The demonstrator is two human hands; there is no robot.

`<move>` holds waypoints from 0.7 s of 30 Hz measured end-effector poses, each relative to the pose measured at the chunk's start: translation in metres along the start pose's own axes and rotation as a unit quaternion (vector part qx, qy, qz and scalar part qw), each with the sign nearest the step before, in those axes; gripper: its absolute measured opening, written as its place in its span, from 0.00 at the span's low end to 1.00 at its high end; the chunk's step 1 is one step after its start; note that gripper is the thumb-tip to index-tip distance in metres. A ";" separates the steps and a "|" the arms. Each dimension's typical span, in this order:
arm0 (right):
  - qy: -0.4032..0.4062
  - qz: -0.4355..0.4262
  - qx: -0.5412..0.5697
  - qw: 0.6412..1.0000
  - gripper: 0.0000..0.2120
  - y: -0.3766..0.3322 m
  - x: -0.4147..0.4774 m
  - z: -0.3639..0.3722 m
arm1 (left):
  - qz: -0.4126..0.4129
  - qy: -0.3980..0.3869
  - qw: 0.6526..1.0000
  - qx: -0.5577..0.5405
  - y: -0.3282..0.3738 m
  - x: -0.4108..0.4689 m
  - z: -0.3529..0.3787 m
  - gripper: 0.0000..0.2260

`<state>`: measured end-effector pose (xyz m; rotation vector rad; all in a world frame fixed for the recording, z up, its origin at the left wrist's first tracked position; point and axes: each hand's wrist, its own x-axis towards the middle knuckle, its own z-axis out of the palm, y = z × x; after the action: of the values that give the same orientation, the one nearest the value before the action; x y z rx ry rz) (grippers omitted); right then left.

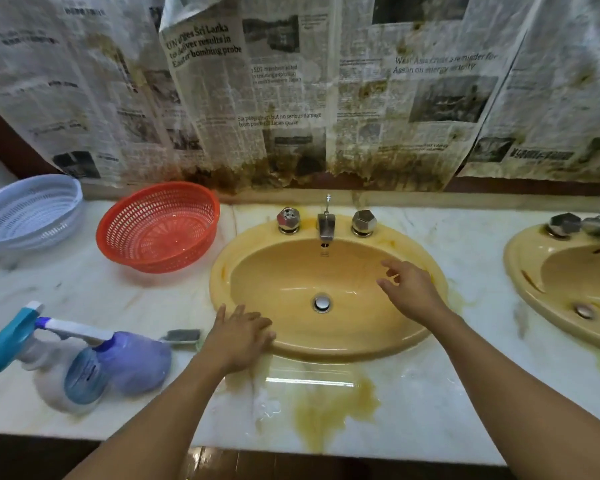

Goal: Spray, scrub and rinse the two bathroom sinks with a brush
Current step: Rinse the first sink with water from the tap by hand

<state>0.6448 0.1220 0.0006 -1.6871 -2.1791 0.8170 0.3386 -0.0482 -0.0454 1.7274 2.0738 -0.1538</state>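
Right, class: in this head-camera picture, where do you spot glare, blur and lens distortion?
Head view: a white glare streak lies on the wet countertop in front of the near sink; the spray bottle at the left is smeared by blur; the wide-angle lens stretches the far sink at the right edge.

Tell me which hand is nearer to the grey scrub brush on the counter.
Left. The left hand rests on the front rim of the yellow oval sink, just beside the grey scrub brush; the right hand hovers over the sink's right side.
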 end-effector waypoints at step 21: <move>-0.029 -0.011 -0.227 0.973 0.11 -0.034 0.207 0.021 | 0.077 0.009 0.990 0.115 -0.015 0.073 0.007 0.29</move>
<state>0.5467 0.3072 -0.0232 -1.8485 -2.5644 0.3783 0.3167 0.0123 -0.0837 2.0222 1.9896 -0.3430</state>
